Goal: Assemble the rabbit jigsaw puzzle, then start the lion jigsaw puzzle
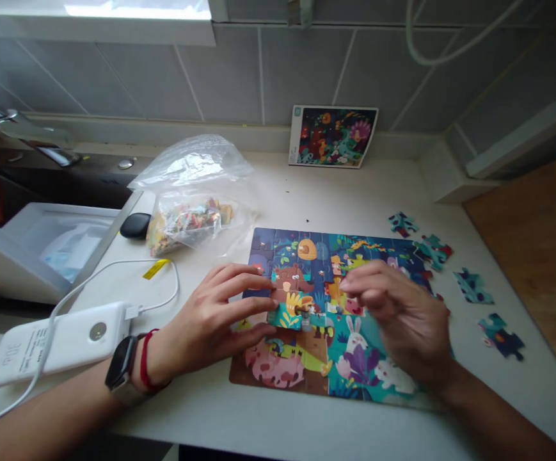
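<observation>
A colourful jigsaw puzzle (306, 365) lies on the white counter, mostly joined. My left hand (217, 310) is at its left side, fingers spread, fingertips at a teal and yellow piece (287, 314) that rests on top of the joined area. Over the right half of the puzzle hovers my right hand (397, 314), thumb and forefinger pinched together; whatever is between them, if anything, is too small to make out. Loose pieces lie right of the puzzle: one at the back (402, 224), one farther forward (473, 286) and one nearest the front (502, 336).
A picture card (335, 136) leans on the back wall. Left of the puzzle are a clear plastic bag (196, 205) of pieces, a black object (135, 225) and a white power bank (71, 339) with a cable. The sink and tap (38, 137) are at the far left.
</observation>
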`<state>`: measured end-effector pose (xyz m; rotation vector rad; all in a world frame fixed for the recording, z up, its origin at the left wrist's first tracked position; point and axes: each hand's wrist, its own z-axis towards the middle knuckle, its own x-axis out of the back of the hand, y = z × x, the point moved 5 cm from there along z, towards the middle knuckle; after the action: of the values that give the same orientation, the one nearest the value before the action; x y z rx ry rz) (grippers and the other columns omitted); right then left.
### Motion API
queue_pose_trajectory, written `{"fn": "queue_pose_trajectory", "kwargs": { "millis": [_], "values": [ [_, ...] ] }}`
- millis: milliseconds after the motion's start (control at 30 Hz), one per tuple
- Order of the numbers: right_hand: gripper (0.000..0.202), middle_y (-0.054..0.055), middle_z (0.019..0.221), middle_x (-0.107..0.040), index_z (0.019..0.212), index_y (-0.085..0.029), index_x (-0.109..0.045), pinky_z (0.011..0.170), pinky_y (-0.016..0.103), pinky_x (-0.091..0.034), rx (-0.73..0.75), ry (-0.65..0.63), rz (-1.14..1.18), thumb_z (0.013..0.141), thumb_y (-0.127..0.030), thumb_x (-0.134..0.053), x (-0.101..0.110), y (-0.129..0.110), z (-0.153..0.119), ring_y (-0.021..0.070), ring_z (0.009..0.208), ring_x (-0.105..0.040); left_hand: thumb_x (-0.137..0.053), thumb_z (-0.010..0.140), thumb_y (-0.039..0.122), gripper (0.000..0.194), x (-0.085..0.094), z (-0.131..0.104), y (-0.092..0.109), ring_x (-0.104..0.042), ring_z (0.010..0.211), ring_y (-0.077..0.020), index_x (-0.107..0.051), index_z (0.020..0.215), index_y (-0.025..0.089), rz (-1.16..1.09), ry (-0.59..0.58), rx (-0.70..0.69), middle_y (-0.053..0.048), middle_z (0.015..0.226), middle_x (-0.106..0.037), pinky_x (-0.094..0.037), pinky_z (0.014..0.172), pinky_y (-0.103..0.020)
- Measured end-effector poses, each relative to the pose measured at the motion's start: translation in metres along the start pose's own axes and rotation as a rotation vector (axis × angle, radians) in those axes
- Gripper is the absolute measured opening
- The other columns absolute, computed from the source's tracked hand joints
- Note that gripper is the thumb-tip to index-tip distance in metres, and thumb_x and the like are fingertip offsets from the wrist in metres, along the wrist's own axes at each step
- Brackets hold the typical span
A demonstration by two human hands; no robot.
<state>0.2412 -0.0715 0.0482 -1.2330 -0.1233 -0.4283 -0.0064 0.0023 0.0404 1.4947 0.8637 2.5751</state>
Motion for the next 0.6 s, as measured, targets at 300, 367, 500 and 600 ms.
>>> {"fn": "queue_pose_trajectory", "kwargs": {
  "millis": [300, 367, 500, 600],
  "values": [
    [0.071, 0.005, 0.062, -0.063, 0.068, -0.023, -0.073, 0.046, 0.029, -0.041, -0.248, 0.394, 0.407, 0.098, -0.078, -0.039, 0.042, 0.030, 0.019, 0.0146, 0.050, -0.055, -0.075, 0.095, 0.028, 0.021, -0.011, 0.000, 0.010, -0.063, 0.120, -0.0263, -0.072, 0.116, 0.024, -0.070, -0.081, -0.087, -0.009, 0.121, -0.073, -0.056, 0.099, -0.042],
    [0.071, 0.005, 0.060, -0.064, 0.067, -0.022, -0.073, 0.045, 0.028, -0.041, -0.257, 0.450, 0.438, 0.095, -0.081, -0.044, 0.041, 0.037, 0.020, 0.0142, 0.049, -0.055, -0.075, 0.095, 0.027, 0.019, -0.016, 0.003, 0.012, -0.064, 0.118, -0.0260, -0.072, 0.113, 0.023, -0.079, -0.086, -0.107, -0.010, 0.120, -0.073, -0.056, 0.098, -0.042],
    [0.072, 0.004, 0.058, -0.064, 0.065, -0.022, -0.071, 0.044, 0.028, -0.041, -0.258, 0.524, 0.456, 0.092, -0.083, -0.046, 0.045, 0.045, 0.021, 0.0136, 0.047, -0.056, -0.076, 0.095, 0.029, 0.014, -0.021, 0.012, 0.014, -0.065, 0.116, -0.0259, -0.072, 0.106, 0.022, -0.074, -0.041, -0.124, -0.010, 0.119, -0.073, -0.057, 0.098, -0.044],
    [0.074, 0.004, 0.057, -0.064, 0.065, -0.022, -0.070, 0.045, 0.029, -0.043, -0.233, 0.585, 0.419, 0.091, -0.085, -0.044, 0.058, 0.048, 0.025, 0.0141, 0.047, -0.057, -0.077, 0.094, 0.028, 0.016, -0.016, 0.020, 0.023, -0.066, 0.116, -0.0258, -0.072, 0.108, 0.022, -0.023, -0.011, -0.130, -0.010, 0.121, -0.073, -0.057, 0.098, -0.045]
  ]
}}
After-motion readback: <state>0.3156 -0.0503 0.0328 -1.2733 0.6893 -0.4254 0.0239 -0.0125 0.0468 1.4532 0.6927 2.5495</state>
